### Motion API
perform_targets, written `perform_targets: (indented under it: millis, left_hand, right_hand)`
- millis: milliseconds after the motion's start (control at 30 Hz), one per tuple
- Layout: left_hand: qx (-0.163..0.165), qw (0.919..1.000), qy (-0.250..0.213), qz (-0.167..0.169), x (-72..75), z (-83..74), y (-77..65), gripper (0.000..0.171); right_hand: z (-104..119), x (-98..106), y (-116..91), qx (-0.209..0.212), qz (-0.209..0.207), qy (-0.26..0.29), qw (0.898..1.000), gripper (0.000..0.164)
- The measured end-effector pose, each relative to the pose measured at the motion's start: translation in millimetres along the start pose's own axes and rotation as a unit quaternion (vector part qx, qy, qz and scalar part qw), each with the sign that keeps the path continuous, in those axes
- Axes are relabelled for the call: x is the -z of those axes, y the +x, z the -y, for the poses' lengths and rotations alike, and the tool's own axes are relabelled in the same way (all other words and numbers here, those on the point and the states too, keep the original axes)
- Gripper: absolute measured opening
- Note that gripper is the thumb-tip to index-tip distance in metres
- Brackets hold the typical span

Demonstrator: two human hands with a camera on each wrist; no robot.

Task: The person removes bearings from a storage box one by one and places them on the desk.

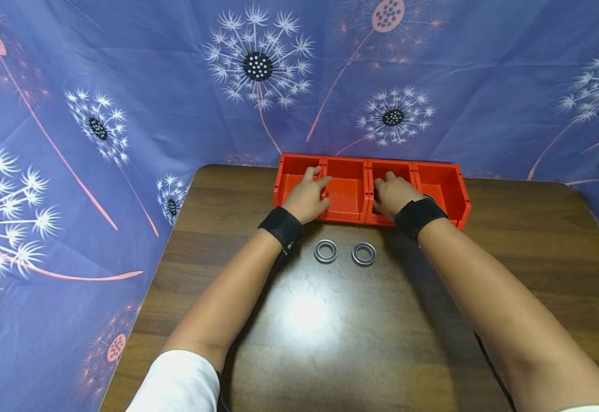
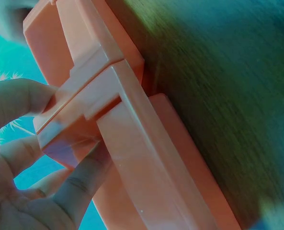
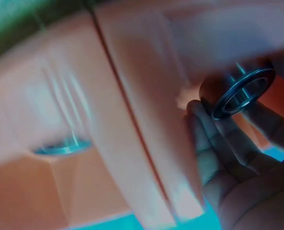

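Note:
Four joined red bins stand in a row at the back of the table, the second one (image 1: 344, 194) lying between the hands. My left hand (image 1: 306, 197) is at the wall between the first and second bins, fingers spread. In the left wrist view its fingertips (image 2: 43, 98) are at the bin rims, with nothing held. My right hand (image 1: 396, 194) reaches into the third bin. In the right wrist view it holds a ball bearing (image 3: 244, 96) with its fingers. Two ring-shaped bearings, one left (image 1: 325, 251) and one right (image 1: 363, 254), lie flat on the table before the bins.
Another bearing (image 1: 428, 198) shows in the rightmost bin (image 1: 440, 183), partly behind the right wrist. The wooden table (image 1: 330, 355) extends toward me. A blue cloth (image 1: 175, 86) with dandelion prints hangs behind and left of it. Black straps (image 1: 281, 227) wrap both wrists.

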State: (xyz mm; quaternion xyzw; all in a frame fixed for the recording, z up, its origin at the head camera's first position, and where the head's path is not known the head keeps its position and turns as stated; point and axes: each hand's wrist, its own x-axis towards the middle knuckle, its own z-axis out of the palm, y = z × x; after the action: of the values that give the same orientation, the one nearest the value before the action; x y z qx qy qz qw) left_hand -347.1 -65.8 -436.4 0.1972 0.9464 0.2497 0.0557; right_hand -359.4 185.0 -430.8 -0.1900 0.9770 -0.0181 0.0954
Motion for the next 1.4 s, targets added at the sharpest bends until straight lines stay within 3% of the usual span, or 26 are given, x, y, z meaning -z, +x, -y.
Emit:
perform_targets:
  millis: [300, 467, 867, 1133, 1167, 1367, 1400]
  left_hand:
    - [-0.009, 0.9999, 0.001, -0.011, -2.2, 2.0, 2.4, 0.059]
    - [-0.004, 0.9999, -0.001, -0.013, -3.3, 3.3, 2.6, 0.059]
    - [0.003, 0.9999, 0.002, -0.015, -4.2, 2.1, 4.6, 0.06]
    - [0.007, 1.0, 0.003, -0.006, -6.9, 3.8, 7.6, 0.061]
    - [0.003, 1.0, -0.004, -0.007, -13.5, 12.6, 14.2, 0.061]
    - [-0.001, 0.9999, -0.009, -0.01, -11.7, 12.1, 13.6, 0.062]
    - [0.002, 1.0, -0.003, -0.009, -5.4, 3.9, 7.5, 0.061]
  right_hand:
    - [21.7, 46.2, -37.6, 0.012, -0.032, -0.002, 0.999, 0.054]
    - [42.1, 50.7, -69.4, 0.057, -0.036, 0.011, 0.998, 0.056]
    - [78.5, -4.8, -128.7, 0.17, -0.085, 0.016, 0.982, 0.047]
    - [90.1, -44.0, -146.0, 0.197, -0.092, 0.012, 0.976, 0.042]
    - [90.9, -47.5, -147.4, 0.199, -0.094, 0.012, 0.975, 0.043]
    - [96.0, -60.0, -153.2, 0.206, -0.093, 0.012, 0.974, 0.041]
    - [96.7, -60.8, -153.6, 0.205, -0.09, 0.014, 0.975, 0.04]
